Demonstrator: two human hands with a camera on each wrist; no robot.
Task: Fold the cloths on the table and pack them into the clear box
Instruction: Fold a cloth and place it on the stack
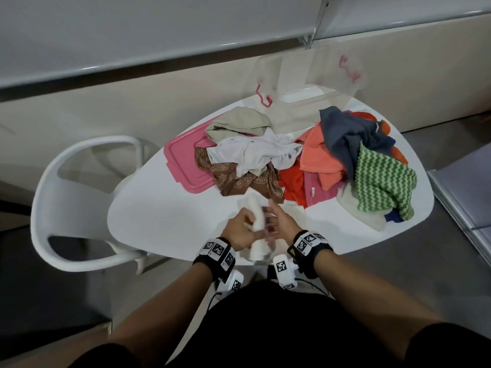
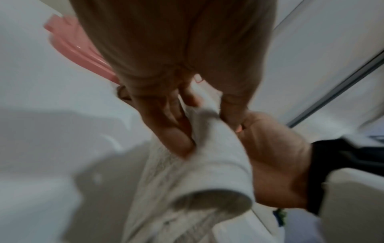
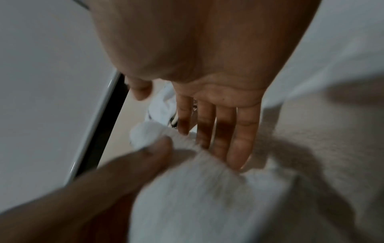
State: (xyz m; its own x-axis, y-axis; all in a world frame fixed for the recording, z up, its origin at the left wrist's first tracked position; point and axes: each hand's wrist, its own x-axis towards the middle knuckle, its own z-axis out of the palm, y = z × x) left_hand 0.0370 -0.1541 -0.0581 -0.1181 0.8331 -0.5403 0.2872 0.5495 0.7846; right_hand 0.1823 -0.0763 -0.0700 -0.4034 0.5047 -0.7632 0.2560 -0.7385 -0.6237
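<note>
A white towel (image 1: 259, 221), rolled into a long bundle, sits at the near edge of the white table (image 1: 159, 213). My left hand (image 1: 247, 225) grips it from the left, fingers and thumb curled round the roll (image 2: 209, 164). My right hand (image 1: 276, 224) lies flat against its right side, straight fingers (image 3: 239, 148) pressing the towel (image 3: 197, 197). Behind lies a loose heap: beige (image 1: 239, 123), white (image 1: 260, 152), brown patterned (image 1: 239, 179), coral (image 1: 318, 158), dark blue (image 1: 348, 134) and green zigzag (image 1: 382, 181) cloths. The clear box (image 1: 292, 115) stands at the table's far edge.
A pink lid (image 1: 183, 166) lies on the table's left part, partly under the cloths. A white chair (image 1: 79, 203) stands left of the table. A grey bench (image 1: 465, 195) is on the right. A wall ledge runs behind the box.
</note>
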